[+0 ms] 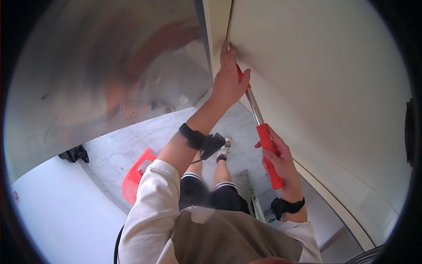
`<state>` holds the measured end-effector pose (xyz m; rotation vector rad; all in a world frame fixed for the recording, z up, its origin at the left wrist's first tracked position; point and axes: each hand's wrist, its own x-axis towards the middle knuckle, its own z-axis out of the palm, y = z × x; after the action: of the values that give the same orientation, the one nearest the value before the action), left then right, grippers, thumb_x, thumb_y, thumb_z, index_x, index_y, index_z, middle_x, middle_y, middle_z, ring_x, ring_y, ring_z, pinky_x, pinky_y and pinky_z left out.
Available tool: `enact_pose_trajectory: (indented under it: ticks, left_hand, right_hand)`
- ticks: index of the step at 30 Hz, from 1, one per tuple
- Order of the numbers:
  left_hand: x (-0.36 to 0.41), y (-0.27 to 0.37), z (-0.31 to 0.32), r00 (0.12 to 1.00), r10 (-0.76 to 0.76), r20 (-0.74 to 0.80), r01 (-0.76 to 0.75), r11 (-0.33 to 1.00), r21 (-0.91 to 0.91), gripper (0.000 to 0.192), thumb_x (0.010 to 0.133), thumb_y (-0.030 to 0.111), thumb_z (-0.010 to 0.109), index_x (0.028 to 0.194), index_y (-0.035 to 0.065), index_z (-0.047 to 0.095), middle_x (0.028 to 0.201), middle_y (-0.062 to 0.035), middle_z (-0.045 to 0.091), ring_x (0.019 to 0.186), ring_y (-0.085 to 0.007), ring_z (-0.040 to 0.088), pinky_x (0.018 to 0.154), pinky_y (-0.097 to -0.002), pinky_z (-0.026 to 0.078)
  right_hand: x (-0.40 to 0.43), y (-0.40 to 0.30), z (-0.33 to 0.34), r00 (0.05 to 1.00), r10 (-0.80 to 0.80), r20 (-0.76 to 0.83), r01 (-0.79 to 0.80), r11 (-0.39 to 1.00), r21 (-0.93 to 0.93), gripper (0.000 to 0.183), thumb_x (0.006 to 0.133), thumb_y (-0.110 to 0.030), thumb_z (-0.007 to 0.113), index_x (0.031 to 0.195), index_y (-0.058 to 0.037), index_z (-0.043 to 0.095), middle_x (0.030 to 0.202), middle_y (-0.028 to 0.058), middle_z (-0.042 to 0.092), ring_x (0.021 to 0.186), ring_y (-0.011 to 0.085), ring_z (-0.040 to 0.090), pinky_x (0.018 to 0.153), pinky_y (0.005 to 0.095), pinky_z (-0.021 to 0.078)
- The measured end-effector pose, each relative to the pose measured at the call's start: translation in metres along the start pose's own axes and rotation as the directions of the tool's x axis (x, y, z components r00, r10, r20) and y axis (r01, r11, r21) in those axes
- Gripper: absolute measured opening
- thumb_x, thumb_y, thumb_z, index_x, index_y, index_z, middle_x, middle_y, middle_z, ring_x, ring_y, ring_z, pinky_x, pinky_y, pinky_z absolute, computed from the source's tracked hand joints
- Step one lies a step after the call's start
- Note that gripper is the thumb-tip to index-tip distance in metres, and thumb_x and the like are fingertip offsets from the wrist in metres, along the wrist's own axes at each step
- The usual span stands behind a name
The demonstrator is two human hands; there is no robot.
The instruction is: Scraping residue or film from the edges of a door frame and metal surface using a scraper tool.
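A long-handled tool with a chrome shaft (254,106) slants up from lower right to upper middle. My right hand (279,158) is wrapped around its lower red grip (272,171). Higher up, my left hand (231,77) holds the tool at the upper red section (240,73), with the thumb to the right and the fingers stretched upward. Those fingertips reach a dark narrow seam (229,24) beside a large cream panel (323,72). The tool's tip lies near that seam, partly hidden by the fingers.
At left hangs a shiny reflective metal panel (148,66). Below it are a white surface (66,211), a black plastic bag (75,154) and a red plastic stool (133,184). My shod foot (226,147) stands on marbled floor tiles (112,145). Black straps (197,138) circle both forearms.
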<state>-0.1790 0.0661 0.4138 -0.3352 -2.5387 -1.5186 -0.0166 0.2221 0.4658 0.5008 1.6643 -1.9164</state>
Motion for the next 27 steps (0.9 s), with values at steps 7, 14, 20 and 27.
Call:
enact_pose_trajectory:
  ticks: [7,14,20,27]
  left_hand:
    - [0.008,0.004,0.009,0.999,-0.041,0.026,0.043,0.995,-0.094,0.058,0.072,0.003,0.054,0.118,-0.0026,0.020,0.131,-0.0230,0.012,0.057,-0.0207,0.054,0.055,-0.0284,0.048]
    - [0.000,-0.005,0.009,0.999,0.016,-0.043,-0.022,0.986,-0.162,0.058,0.070,0.002,0.055,0.118,-0.0023,0.022,0.131,-0.0235,0.011,0.060,-0.0207,0.054,0.055,-0.0276,0.048]
    - [-0.008,0.023,-0.014,0.999,-0.033,0.032,0.037,0.987,-0.156,0.061,0.070,0.004,0.056,0.119,-0.0031,0.021,0.130,-0.0254,0.011,0.079,-0.0272,0.055,0.063,-0.0294,0.049]
    - [-0.013,0.027,-0.023,0.999,-0.003,0.035,0.003,1.000,-0.012,0.062,0.070,0.007,0.055,0.119,-0.0044,0.020,0.132,-0.0268,0.006,0.117,-0.0393,0.025,0.083,-0.0345,0.042]
  right_hand:
    - [0.001,-0.006,0.001,0.999,-0.035,-0.011,0.035,0.999,-0.018,0.057,0.075,0.003,0.046,0.128,-0.0125,0.029,0.089,0.0069,0.054,0.049,0.0069,0.046,0.042,0.0193,0.0402]
    - [0.003,0.003,-0.008,0.998,-0.064,-0.003,0.063,0.995,-0.081,0.060,0.072,0.006,0.046,0.127,-0.0119,0.031,0.088,0.0071,0.054,0.049,0.0065,0.045,0.041,0.0188,0.0398]
    - [-0.006,0.001,-0.004,0.997,-0.070,0.006,0.071,0.988,-0.137,0.063,0.070,0.008,0.046,0.128,-0.0120,0.029,0.089,0.0065,0.054,0.049,0.0061,0.045,0.042,0.0186,0.0399]
    - [-0.009,-0.006,-0.003,0.998,-0.065,0.011,0.065,0.978,-0.198,0.065,0.069,0.008,0.047,0.128,-0.0124,0.028,0.089,0.0059,0.054,0.050,0.0060,0.044,0.044,0.0186,0.0402]
